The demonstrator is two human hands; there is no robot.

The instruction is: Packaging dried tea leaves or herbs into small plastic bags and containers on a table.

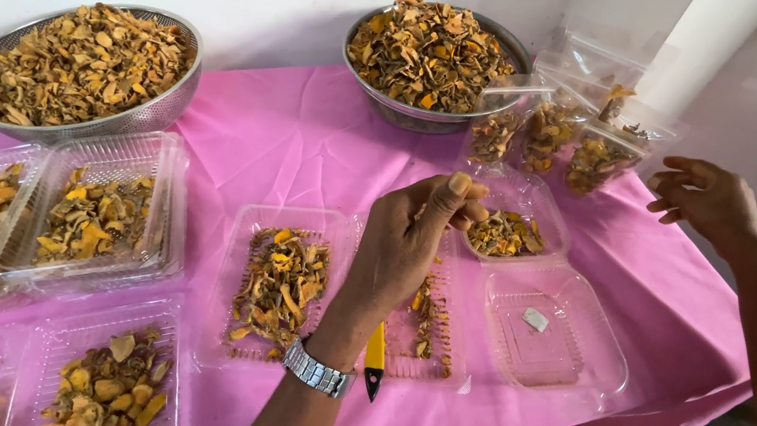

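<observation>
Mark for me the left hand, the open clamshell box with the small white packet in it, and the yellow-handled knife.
left hand (408, 239), head view, on the back of the hand.
open clamshell box (579, 359), head view, on a bare part of its lower tray.
yellow-handled knife (375, 348), head view, on the yellow handle.

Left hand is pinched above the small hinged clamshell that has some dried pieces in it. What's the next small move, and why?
Probably lower the left hand and drop its pinch into the small clamshell: its base holds a thin layer, its lid lies open, and the right hand hovers empty beside it.
</observation>
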